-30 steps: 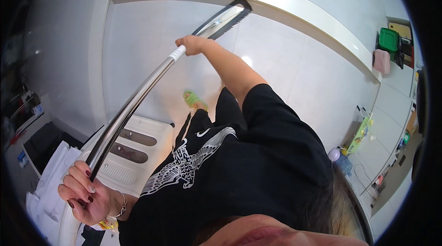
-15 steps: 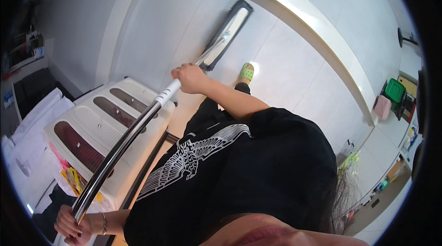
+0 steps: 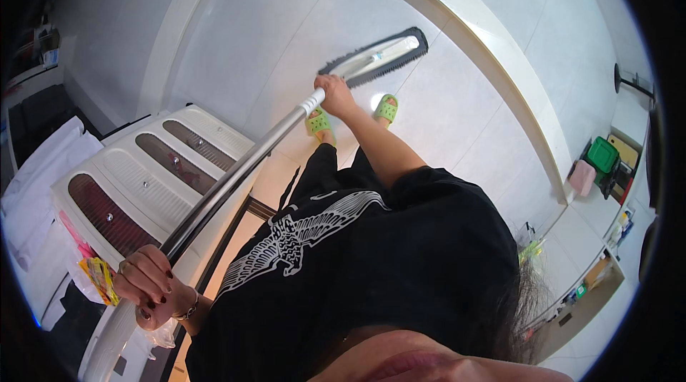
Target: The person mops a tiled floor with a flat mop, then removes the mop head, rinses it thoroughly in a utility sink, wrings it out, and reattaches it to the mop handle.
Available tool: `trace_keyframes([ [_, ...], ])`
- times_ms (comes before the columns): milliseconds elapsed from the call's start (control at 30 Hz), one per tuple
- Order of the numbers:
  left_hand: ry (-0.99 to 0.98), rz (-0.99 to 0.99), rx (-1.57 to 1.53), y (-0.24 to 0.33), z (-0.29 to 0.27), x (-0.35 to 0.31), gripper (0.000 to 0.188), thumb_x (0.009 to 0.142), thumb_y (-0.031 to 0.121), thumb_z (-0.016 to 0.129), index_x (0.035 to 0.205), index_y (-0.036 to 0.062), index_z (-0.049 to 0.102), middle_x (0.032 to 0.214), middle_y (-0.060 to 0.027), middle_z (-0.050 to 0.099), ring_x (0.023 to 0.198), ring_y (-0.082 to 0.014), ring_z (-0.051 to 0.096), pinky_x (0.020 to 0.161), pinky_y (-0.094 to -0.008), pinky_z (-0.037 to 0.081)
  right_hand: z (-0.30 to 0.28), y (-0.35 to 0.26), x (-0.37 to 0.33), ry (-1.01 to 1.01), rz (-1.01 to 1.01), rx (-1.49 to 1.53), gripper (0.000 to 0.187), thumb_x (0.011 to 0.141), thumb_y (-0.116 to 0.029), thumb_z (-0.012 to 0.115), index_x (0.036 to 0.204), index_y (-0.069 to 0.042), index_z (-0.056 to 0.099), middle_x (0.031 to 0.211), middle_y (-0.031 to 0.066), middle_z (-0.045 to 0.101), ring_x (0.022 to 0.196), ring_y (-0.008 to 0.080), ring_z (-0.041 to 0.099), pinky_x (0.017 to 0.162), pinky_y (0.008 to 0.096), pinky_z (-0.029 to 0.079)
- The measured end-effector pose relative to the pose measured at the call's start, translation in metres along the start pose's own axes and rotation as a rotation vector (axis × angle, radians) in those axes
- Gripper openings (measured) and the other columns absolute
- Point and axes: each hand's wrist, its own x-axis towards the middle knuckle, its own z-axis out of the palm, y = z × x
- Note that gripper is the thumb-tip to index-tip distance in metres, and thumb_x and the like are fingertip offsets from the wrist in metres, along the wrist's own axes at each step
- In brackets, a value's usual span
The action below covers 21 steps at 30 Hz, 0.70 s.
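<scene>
White tiled floor [image 3: 443, 117], glossy, with a pale raised strip running along the wall side — that is the setting I log first.

Near: left hand [image 3: 146, 285], clenched round the top end of the mop handle [image 3: 236, 182], dark-painted nails showing, a bracelet at the wrist. Just beside it, a yellow packet [image 3: 100, 278] at the edge of the white appliance [image 3: 143, 182] with three dark oblong panels in its lid.

Middle: metal shaft slanting up and away past the appliance's corner. Right hand [image 3: 334, 92], closed on the shaft lower down, arm stretched out.

Far: flat mop head [image 3: 379, 59], dark-fringed, lying on the tiles just beyond a pair of green slippers [image 3: 350, 116].

Risks, as I judge them — the handle's upper end passes close to the appliance and could knock the packet off on a backward stroke; shiny tiles may be slick under soft slippers; the mop head could catch on the raised strip.
</scene>
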Motion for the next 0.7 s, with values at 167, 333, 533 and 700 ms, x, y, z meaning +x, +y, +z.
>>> trace_keyframes([
  [167,0.137,0.037,0.058,-0.019,0.013,-0.013,0.026,0.068,0.019,0.054,0.056,0.0148,0.031,0.044,0.0025,0.035,0.042,-0.0089,0.032,0.048,-0.0265,0.025,-0.011,0.022,0.053,-0.106,-0.12,0.009,0.006,0.068,-0.007,0.053,0.073,-0.009,0.049,0.072,0.0109,0.056,0.074,0.0337,0.054,0.064,0.0414,0.044],
  [333,0.37,0.018,0.152,-0.029,0.034,-0.032,0.024,0.075,0.02,0.049,0.059,0.0148,0.031,0.046,0.0032,0.031,0.046,-0.0096,0.032,0.053,-0.0277,0.026,-0.014,0.028,0.09,-0.516,-0.142,-0.119,0.02,0.07,-0.005,0.052,0.087,-0.015,0.055,0.091,0.0061,0.059,0.092,0.0279,0.054,0.075,0.0475,0.042],
  [533,0.8,-0.013,0.243,-0.008,0.047,-0.048,0.027,0.078,0.018,0.045,0.06,0.0132,0.026,0.056,0.0004,0.026,0.057,-0.0126,0.032,0.07,-0.0326,0.03,0.019,-0.016,0.114,-0.752,-0.272,-0.152,0.025,0.066,0.0,0.052,0.087,-0.012,0.053,0.089,0.0096,0.059,0.093,0.0295,0.053,0.075,0.039,0.043],
  [700,1.157,-0.001,0.254,0.026,0.05,-0.064,0.022,0.08,0.009,0.04,0.061,0.0093,0.029,0.057,-0.0009,0.027,0.057,-0.0155,0.032,0.071,-0.0345,0.035,0.062,-0.057,0.086,-0.997,-0.325,-0.127,0.029,0.068,-0.003,0.05,0.094,-0.015,0.054,0.093,0.0084,0.059,0.098,0.0277,0.053,0.079,0.0384,0.042],
])
